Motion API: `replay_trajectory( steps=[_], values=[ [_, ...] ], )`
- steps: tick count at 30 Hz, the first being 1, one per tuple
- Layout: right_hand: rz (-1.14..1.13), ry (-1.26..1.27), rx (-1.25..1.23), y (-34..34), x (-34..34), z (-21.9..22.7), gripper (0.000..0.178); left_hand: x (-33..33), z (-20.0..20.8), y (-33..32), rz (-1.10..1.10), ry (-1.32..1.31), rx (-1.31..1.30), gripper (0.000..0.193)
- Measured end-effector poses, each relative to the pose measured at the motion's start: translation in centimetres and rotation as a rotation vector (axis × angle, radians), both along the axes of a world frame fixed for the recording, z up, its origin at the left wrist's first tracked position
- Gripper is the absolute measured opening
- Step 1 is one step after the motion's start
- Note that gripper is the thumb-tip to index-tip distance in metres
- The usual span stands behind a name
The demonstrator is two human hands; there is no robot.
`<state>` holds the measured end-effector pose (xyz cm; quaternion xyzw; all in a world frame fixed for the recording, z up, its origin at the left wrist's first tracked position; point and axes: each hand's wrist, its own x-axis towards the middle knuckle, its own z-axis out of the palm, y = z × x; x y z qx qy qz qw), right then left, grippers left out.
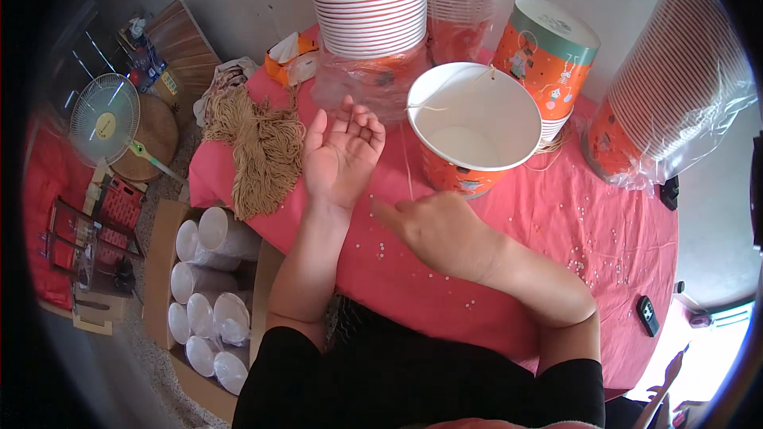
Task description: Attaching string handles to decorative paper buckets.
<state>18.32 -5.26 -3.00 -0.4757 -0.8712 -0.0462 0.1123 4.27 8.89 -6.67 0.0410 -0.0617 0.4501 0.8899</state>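
A paper bucket (477,123), white inside and orange outside, stands upright on the table just beyond my hands. Thin tan cord shows at its rim on the left and at the back. My left hand (343,151) is raised left of the bucket, palm up, fingers loosely bent and apart, holding nothing. In front of the bucket, my right hand (437,230) is closed with its back toward me; its fingertips are partly hidden and blurred. A thin strand of cord (408,167) runs down to its fingers. A bundle of tan cords (266,151) lies left of my left hand.
Stacked buckets (366,4) rise at the back, with a plastic-wrapped stack (675,79) at right. An upside-down bucket (548,52) tops another stack. Small white bits dot the pink tablecloth (509,310). A remote (647,316) lies at right. A carton (163,270) of wrapped cups stands at lower left.
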Motion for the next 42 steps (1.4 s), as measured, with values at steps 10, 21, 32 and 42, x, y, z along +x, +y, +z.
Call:
replay_trajectory(
  steps=[10,21,32,42],
  values=[
    [0.022,0.234,0.070,0.5,1.3,1.4,0.019,-0.3,0.8,-1.0,0.134,0.215,0.304,0.027],
    [0.025,0.486,0.092,0.0,1.3,2.3,0.014,-1.4,1.2,-8.3,0.208,0.929,0.779,0.028],
    [-0.003,0.767,-0.033,0.2,3.3,3.3,0.012,-1.0,0.1,-8.8,0.388,1.035,0.902,0.009],
    [-0.225,0.672,0.103,0.3,6.7,5.1,0.011,1.8,0.9,-8.5,1.075,1.331,1.356,0.014]
  ],
)
